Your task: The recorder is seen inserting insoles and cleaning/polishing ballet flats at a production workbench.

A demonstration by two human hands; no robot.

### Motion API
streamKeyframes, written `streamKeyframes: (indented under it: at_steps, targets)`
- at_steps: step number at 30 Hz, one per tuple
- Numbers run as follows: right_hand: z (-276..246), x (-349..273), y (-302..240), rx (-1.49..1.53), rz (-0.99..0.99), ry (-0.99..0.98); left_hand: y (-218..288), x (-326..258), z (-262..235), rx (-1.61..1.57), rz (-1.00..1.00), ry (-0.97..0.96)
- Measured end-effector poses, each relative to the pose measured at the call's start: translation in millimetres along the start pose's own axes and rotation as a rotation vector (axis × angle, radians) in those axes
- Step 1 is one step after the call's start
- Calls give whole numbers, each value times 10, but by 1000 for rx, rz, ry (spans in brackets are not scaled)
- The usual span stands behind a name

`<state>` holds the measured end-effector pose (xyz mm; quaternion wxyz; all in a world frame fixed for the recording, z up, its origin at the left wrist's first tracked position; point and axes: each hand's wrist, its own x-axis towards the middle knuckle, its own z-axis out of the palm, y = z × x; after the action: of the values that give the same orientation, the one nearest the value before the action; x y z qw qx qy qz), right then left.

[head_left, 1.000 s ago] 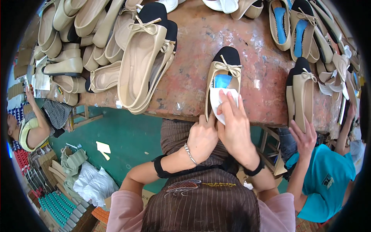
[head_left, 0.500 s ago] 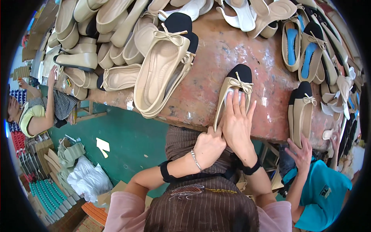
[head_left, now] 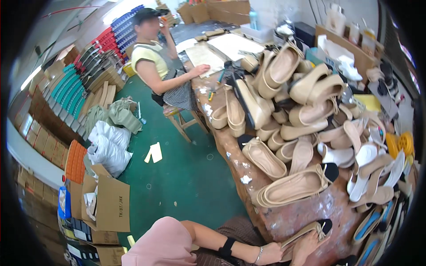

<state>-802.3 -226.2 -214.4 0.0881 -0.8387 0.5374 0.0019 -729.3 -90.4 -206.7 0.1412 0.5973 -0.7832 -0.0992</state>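
Observation:
At the lower edge, a beige ballet flat with a black toe cap and a small bow (head_left: 290, 242) rests on the worn table, toe pointing away to the right. My left hand (head_left: 270, 252) is closed on its heel end. Over the shoe's opening lies my right hand (head_left: 307, 244), fingers stretched toward the toe; their tips are partly hidden inside. Just beyond stands a nested pair of matching flats (head_left: 288, 189).
A big heap of beige shoes (head_left: 306, 117) covers the table's far part, with white-backed insoles (head_left: 366, 164) on the right. A co-worker (head_left: 155, 66) sits at the far end. On the green floor (head_left: 186, 177) are white bags (head_left: 108, 146) and an opened carton (head_left: 108, 201).
The view has swung left and up, bringing the co-worker and room into sight; my hands and the shoe now appear at the lower right. Both hands stay at the same shoe.

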Motion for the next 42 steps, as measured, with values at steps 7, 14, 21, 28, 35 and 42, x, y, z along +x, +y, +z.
streamKeyframes:
  at_steps: [7,14,21,28,35,42]
  targets:
    - [22,585,-422,-2,-235,186,-121,73,24,-119,78,-11]
    - [219,933,-863,-14,-398,297,-171,103,-22,-164,65,50]
    - [431,1123,-1352,-24,-577,366,-44,37,62,-133,33,89]
    - [468,1189,-1225,-110,-542,370,-55,65,-154,-90,61,-188]
    - [-188,224,-54,-242,-142,-173,-198,98,-346,-12,-86,-125]
    - [-762,-467,498,671,-303,282,-735,292,-1005,-760,-131,-236]
